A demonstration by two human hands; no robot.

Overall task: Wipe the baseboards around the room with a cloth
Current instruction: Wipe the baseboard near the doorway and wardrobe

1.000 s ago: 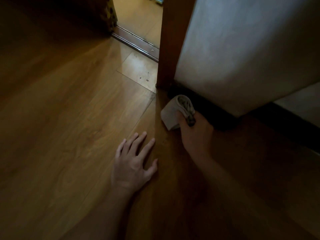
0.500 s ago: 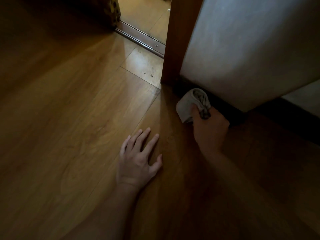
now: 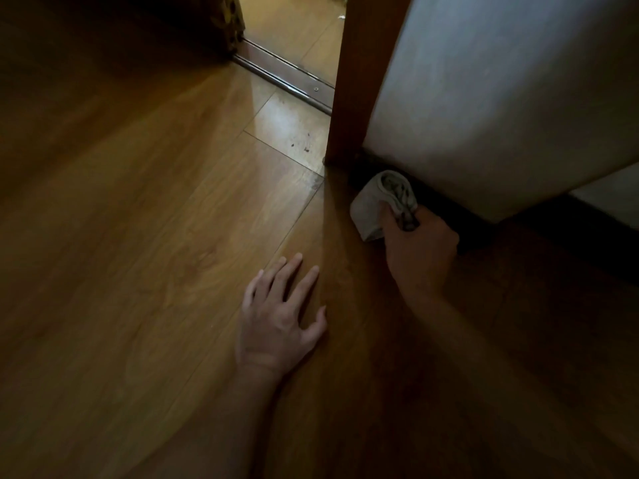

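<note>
The right hand [image 3: 420, 250] grips a bunched, light grey cloth [image 3: 378, 202], with the fingers curled around it. The cloth is pressed against the dark baseboard [image 3: 446, 210] at the bottom of the white wall [image 3: 501, 98], just beside the brown wooden door frame [image 3: 359, 77]. The lower part of the cloth seems to touch the wooden floor [image 3: 138, 219]. The left hand [image 3: 276, 319] lies flat on the floor with the fingers straight and a little spread; it holds nothing and is apart from the right hand. Beyond the door frame there is a metal threshold strip [image 3: 287, 81] and a brighter floor behind it.
</note>
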